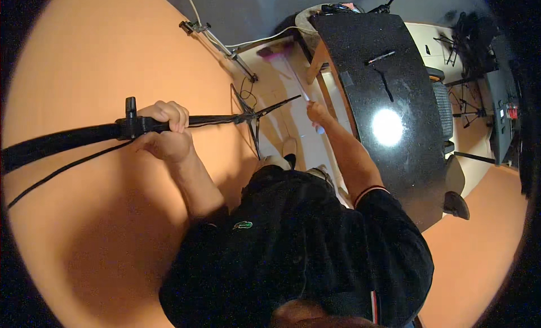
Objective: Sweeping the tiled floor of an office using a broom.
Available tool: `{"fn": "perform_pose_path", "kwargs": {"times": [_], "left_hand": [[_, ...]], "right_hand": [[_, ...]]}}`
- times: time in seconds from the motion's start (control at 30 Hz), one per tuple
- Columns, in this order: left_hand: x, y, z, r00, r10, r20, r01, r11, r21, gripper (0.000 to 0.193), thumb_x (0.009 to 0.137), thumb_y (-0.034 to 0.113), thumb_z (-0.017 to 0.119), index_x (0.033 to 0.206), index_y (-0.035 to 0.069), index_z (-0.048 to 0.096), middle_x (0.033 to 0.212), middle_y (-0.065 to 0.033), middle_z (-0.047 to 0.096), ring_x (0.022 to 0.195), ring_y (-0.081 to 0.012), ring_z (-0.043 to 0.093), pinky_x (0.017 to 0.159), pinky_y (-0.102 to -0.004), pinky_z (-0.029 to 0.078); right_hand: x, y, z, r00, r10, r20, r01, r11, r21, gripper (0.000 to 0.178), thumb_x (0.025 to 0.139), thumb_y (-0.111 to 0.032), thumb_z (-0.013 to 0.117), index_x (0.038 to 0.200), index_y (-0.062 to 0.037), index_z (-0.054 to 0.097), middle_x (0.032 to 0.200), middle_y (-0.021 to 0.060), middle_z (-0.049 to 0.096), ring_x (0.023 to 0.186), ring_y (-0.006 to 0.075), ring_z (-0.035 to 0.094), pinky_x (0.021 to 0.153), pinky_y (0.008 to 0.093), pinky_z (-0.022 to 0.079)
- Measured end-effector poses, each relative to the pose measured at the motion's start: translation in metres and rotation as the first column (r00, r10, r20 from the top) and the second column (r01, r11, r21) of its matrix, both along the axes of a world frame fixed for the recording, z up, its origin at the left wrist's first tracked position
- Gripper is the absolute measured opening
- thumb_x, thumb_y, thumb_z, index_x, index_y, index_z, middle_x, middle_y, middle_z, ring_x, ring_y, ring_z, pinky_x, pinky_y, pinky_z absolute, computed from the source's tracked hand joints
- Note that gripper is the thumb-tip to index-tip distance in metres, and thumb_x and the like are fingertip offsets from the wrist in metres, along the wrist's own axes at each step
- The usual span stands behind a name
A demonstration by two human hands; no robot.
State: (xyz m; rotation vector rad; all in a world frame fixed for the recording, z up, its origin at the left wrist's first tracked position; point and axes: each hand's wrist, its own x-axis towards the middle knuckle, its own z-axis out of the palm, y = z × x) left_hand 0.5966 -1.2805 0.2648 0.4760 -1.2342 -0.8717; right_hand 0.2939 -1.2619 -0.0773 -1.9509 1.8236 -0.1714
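Observation:
My left hand [169,125] is closed around the black pole of a tripod stand [214,120], just beside its clamp knob. The stand's spread legs [274,107] reach down to the floor between the wall and the table. In my right hand [318,112] is the pale handle of a broom [294,77], its bluish end poking out below my fist. The broom's pink and purple head [276,52] rests low at the far end of the narrow aisle, smeared by motion. My feet show partly under my dark shirt.
Along the right runs a black table [394,176] with a marker [380,58] and a thin black strip [386,84] on it. Another stand [225,49] with a white cable leans by the orange wall [107,63]. A chair [443,105] stands beyond the table.

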Motion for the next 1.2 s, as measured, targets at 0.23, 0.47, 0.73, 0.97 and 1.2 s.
{"fn": "perform_pose_path", "kwargs": {"times": [0.23,0.47,0.73,0.97,1.2], "left_hand": [[0.001,-0.008,0.007,0.996,0.065,-0.055,-0.062,0.996,0.061,0.057,0.076,0.065,0.045,0.074,0.008,0.049,0.046,-0.0004,0.032,0.034,-0.0099,0.026,0.032,-0.0209,0.022],[-0.002,-0.03,0.037,0.992,0.121,0.023,-0.122,0.984,0.126,0.069,0.069,0.076,0.038,0.069,0.008,0.043,0.046,-0.0019,0.034,0.035,-0.0106,0.029,0.034,-0.0206,0.023],[-0.02,-0.041,0.093,0.945,0.302,0.123,-0.316,0.942,0.114,0.074,0.073,0.077,0.026,0.067,0.005,0.042,0.046,-0.0021,0.032,0.037,-0.0108,0.028,0.036,-0.0207,0.024],[-0.033,-0.044,0.142,0.918,0.355,0.175,-0.372,0.925,0.08,0.072,0.078,0.073,0.021,0.069,0.005,0.043,0.046,-0.0034,0.032,0.039,-0.0131,0.031,0.036,-0.0224,0.025],[-0.043,-0.058,0.157,0.851,0.48,0.212,-0.491,0.871,-0.003,0.078,0.068,0.082,0.021,0.067,0.007,0.043,0.048,-0.0037,0.032,0.036,-0.0123,0.025,0.035,-0.0235,0.022]], "right_hand": [[-0.046,0.107,0.094,0.907,-0.346,0.241,0.173,0.827,0.535,0.035,0.09,-0.033,0.04,0.102,-0.004,0.055,0.066,0.0101,0.056,0.055,0.0194,0.055,0.043,0.0342,0.046],[-0.072,0.201,0.088,0.799,-0.566,0.202,0.306,0.673,0.673,0.017,0.088,-0.016,0.043,0.091,-0.0066,0.057,0.061,0.0093,0.057,0.055,0.0186,0.061,0.046,0.0324,0.05],[-0.058,0.293,-0.071,0.974,-0.129,-0.187,0.164,0.968,0.19,0.016,0.073,-0.018,0.051,0.066,-0.005,0.058,0.07,0.0124,0.058,0.069,0.032,0.06,0.06,0.0393,0.049],[-0.04,0.353,-0.027,0.905,-0.377,-0.198,0.425,0.769,0.477,0.028,0.083,-0.024,0.047,0.093,-0.0005,0.057,0.081,0.02,0.062,0.07,0.0352,0.062,0.061,0.0376,0.051],[-0.045,0.354,-0.011,0.927,-0.357,-0.116,0.369,0.814,0.448,0.032,0.085,-0.026,0.047,0.093,0.0027,0.057,0.078,0.0193,0.06,0.068,0.0331,0.06,0.058,0.0367,0.048]]}}
